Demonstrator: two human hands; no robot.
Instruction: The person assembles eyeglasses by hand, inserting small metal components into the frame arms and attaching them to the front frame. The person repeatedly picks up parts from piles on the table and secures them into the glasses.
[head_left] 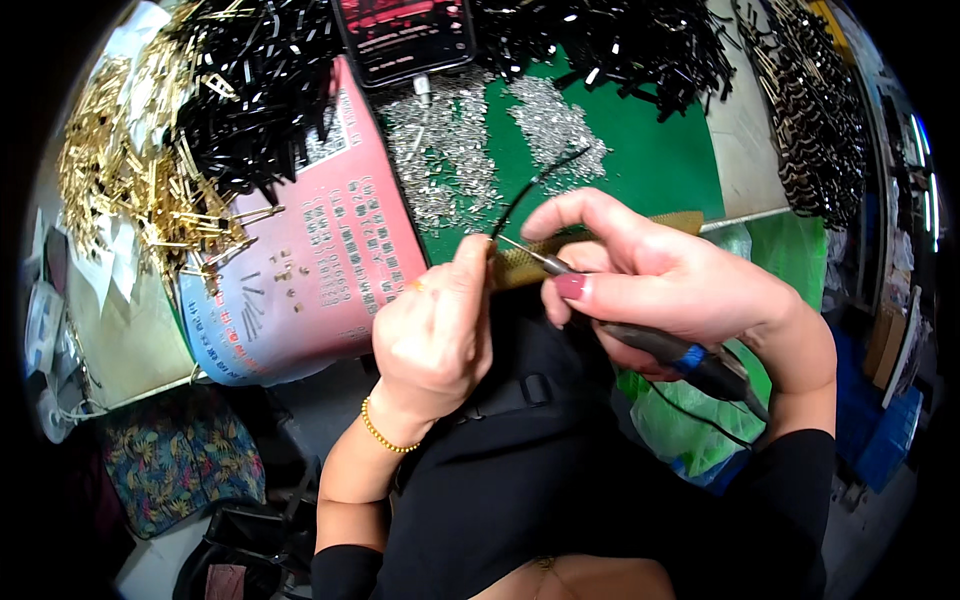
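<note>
My left hand (pixel 430 335) is closed, its fingertips pinching a thin, dark strip (pixel 520 205) that slants up and away to the right. My right hand (pixel 680 285) is wrapped round a black, corded, pen-shaped tool (pixel 665 350) with a blue band and a thin metal tip. That tip reaches close to the strip beside my left fingertips; whether they touch is too small to tell. The right index finger arches above the tool. Just beyond both hands, small silver pieces (pixel 555 125) lie on a green mat (pixel 650 165).
A phone (pixel 405 40) with a white cable stands at the back. Heaps of black shiny strips (pixel 630 50) and gold clip-like pieces (pixel 120 160) surround the mat. A printed pink-and-blue sheet (pixel 310 230) lies left. Green plastic (pixel 690 430) hangs below the table's right edge.
</note>
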